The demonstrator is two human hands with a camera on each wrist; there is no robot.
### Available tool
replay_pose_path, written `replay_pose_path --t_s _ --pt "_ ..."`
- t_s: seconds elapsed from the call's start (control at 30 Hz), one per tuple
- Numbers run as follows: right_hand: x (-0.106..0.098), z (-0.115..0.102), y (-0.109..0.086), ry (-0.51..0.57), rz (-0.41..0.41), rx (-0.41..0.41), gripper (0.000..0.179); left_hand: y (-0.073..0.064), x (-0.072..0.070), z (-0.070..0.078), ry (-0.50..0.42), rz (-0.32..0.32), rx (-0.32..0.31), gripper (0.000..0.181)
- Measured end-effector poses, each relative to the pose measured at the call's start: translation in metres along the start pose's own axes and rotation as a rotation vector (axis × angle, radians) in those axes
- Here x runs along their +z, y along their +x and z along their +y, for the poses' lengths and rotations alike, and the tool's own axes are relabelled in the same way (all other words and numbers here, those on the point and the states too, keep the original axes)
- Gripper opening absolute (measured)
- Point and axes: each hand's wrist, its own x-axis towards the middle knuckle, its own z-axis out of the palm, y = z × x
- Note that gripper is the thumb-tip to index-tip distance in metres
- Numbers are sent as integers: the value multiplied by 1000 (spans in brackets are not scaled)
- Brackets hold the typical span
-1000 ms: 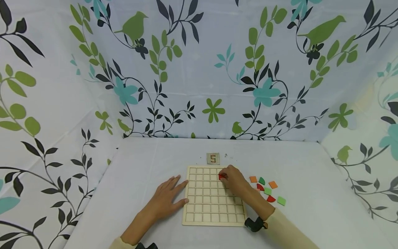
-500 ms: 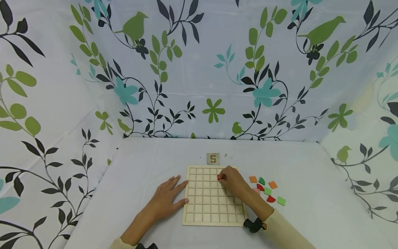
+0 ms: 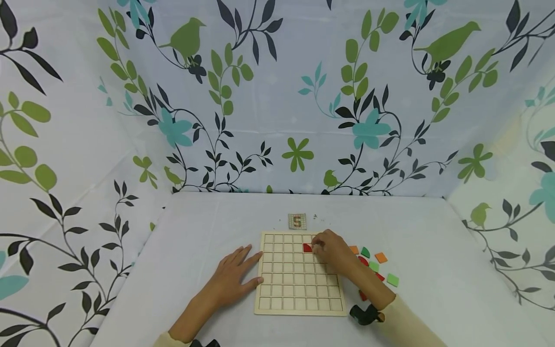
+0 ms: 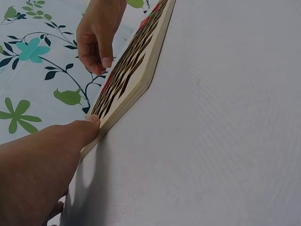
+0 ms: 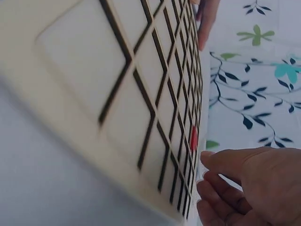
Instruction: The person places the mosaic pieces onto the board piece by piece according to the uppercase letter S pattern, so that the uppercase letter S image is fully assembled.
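A pale wooden grid board [image 3: 287, 278] lies on the white table. One red quarter-circle tile [image 3: 307, 247] sits in a cell of an upper row; the right wrist view shows the red tile [image 5: 194, 138] too. Beside it, just to the right, my right hand [image 3: 331, 250] hovers over the board with loosely bent fingers. Between thumb and fingers [image 5: 218, 200] nothing is visible in the right wrist view. My left hand [image 3: 230, 277] rests at the board's left edge, fingers spread, and its thumb [image 4: 84, 132] touches the rim.
A small card [image 3: 297, 221] with a patterned figure lies behind the board. To the right are loose tiles: orange squares [image 3: 380, 257], green squares [image 3: 392, 280], a green quarter-circle [image 3: 365, 252] and red ones [image 3: 362, 295], partly behind my right forearm. Leaf-printed cloth [image 3: 297, 154] hangs behind.
The red quarter-circle tile, held by my right hand before, now lies in its cell, let go. My right hand has moved a little to the right; the left hand has stayed put.
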Motion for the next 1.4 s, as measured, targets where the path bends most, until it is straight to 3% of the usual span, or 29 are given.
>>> replay_pose_path --t_s 0.2,0.43,0.7,0.83,0.97,1.4 --pt "-34 28 -15 3 69 -2 23 0 0 1 -9 -7 -5 72" --pt "-74 69 -44 -12 136 101 31 -1 1 1 -1 5 -6 71" --pt "-102 107 -76 49 22 165 49 -1 5 -1 -9 15 1 71" --pt "-103 121 -85 99 -56 184 51 0 5 -2 -7 4 -7 72" --pt "-99 128 -87 112 -84 201 49 0 5 -3 -9 1 -10 73" --pt "-91 125 -88 20 -4 162 30 0 5 -3 -29 -2 -11 73"
